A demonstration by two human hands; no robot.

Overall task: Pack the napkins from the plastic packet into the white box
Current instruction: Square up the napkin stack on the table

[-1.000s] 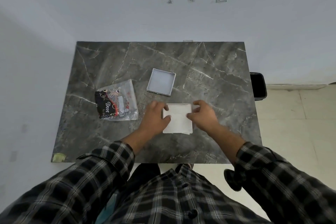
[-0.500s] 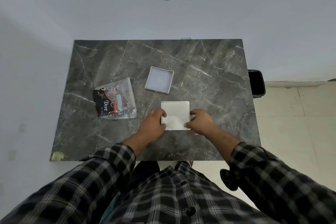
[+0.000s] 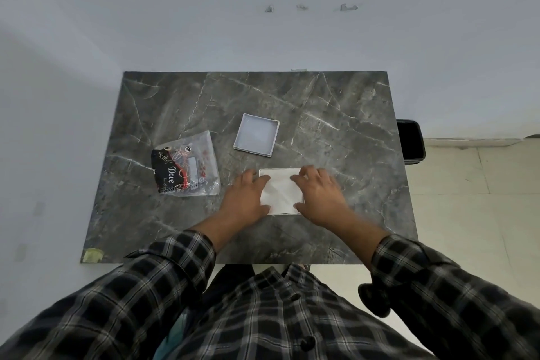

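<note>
The white box [image 3: 285, 212] sits on the near middle of the dark marble table [image 3: 336, 126], and white napkins [image 3: 280, 193] lie flat inside it. My left hand [image 3: 248, 199] lies over the box's left side, fingers spread on the napkins. My right hand [image 3: 318, 196] covers the right side in the same way. Both press down and neither grips anything. The clear plastic packet [image 3: 187, 166], with black and red print, lies flat to the left of my left hand.
The box's shallow white lid [image 3: 256, 135] lies upturned beyond the box, towards the table's middle. A black bin [image 3: 410, 139] stands on the floor off the table's right edge. A wall runs behind the table.
The napkins overhung the box's near edge and now lie inside it. My hands pinched their near edge, then slid forward and spread flat over the box's two sides.
</note>
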